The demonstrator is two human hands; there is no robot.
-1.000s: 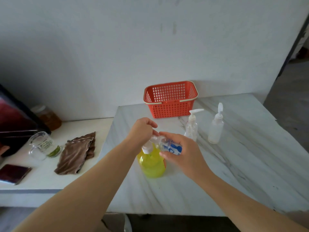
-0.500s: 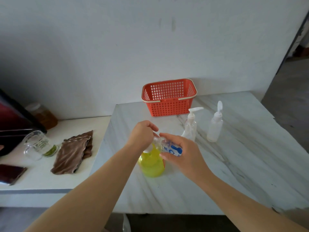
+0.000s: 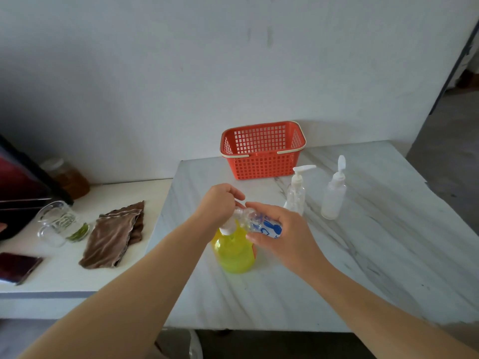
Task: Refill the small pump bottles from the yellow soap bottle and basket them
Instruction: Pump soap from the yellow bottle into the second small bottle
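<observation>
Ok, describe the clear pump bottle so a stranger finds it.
Find the orange basket by the wall on the marble table. Two small bottles stand near its right corner; the left one is the clear pump bottle, spout pointing sideways, unlike the frosted bottle.

We log soft, dim light; the wall (image 3: pixel 155 86) darkens toward the lower left. Shadows on the desk (image 3: pixel 388 268) faint. We note wide-angle bowing at edges, mild softness throughout.

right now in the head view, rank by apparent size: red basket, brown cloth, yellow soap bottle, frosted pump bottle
1. red basket
2. brown cloth, nearly matching the basket, so unsure
3. yellow soap bottle, partly hidden, nearer the camera
4. frosted pump bottle
</observation>
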